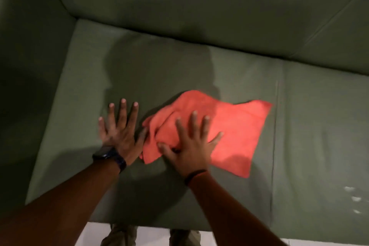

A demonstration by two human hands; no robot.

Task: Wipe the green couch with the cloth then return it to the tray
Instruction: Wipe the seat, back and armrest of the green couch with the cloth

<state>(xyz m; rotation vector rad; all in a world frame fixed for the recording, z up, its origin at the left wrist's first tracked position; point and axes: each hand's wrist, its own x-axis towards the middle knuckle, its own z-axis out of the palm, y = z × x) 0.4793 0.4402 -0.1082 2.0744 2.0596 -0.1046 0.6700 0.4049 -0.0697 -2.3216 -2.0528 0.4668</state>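
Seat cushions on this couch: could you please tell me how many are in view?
2: the left cushion under both hands and the cloth, and the right cushion beyond the seam. More may lie outside the frame.

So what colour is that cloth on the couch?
The soft wiping cloth is plain orange-red, seen best in the head view.

I wore a dark watch (109, 155) on my left wrist, a thin black band (194, 174) on my right, and bare forearms.

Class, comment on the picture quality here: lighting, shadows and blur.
Head view: dim overall, light falling on the cloth and seat cushion; a body-shaped shadow lies above the hands; the right hand is motion-blurred, the left hand less so; couch edges bow from the wide lens.
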